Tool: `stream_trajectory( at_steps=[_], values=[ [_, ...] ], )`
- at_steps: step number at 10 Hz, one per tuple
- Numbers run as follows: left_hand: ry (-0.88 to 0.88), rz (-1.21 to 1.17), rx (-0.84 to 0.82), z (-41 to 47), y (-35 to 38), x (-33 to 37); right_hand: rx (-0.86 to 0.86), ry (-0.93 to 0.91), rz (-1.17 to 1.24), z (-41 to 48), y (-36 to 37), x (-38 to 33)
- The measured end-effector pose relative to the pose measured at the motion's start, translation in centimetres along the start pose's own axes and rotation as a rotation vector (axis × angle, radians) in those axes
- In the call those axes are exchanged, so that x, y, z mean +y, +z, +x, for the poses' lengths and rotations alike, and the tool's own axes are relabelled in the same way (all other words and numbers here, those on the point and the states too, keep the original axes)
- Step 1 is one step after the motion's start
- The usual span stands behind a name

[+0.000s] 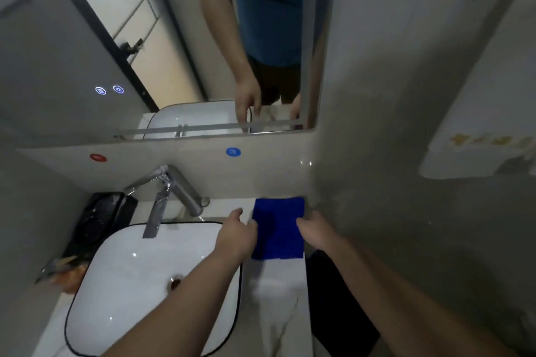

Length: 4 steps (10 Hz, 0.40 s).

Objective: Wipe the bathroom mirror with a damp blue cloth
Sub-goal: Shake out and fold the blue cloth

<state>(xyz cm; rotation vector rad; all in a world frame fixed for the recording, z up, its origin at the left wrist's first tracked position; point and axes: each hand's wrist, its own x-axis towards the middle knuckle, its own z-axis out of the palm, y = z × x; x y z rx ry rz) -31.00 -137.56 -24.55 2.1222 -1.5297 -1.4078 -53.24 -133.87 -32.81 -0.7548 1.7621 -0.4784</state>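
Two bare forearms come in from the bottom edge, both reaching forward and converging on the blue cloth [278, 230]. Left forearm crosses over the right rim of the white basin [139, 284].

Left hand [238, 236]: back up, thumb stuck out toward the faucet [171, 191], fingers bent down at the cloth's left edge and touching it. Pinching or just touching, can't tell, blur.

Right hand [314, 230]: back up, fingers curled down onto the cloth's right edge. Grip not resolvable either.

Cloth lies flat, roughly rectangular, on the narrow counter strip [278, 301] between basin and right wall [406, 124]. Far edge is just at the backsplash, right edge near the counter's right edge, left edge near the basin rim. Bare counter on the near side of the cloth. Dark drop beside the counter's right edge.

Mirror [174, 38] is mounted above the backsplash, well above the cloth, with a rail along its lower edge and two lit touch icons [109, 90] at lower left. It reflects the basin and an arm hanging down.

Red sticker [98, 157] and blue sticker [233, 151] on the backsplash. Black item [101, 220] left of the faucet
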Motion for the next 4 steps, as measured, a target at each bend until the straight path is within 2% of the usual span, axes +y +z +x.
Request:
stream_trajectory(
  at_steps=[3, 4],
  values=[
    [0.359, 0.142, 0.208, -5.7, 1.0, -5.7, 0.009, -0.143, -0.272, -5.7, 2.6, -2.3],
    [0.385, 0.156, 0.244, -6.1, 0.1, -7.0, 0.019, -0.192, -0.326, -6.8, 3.5, -2.7]
  ],
)
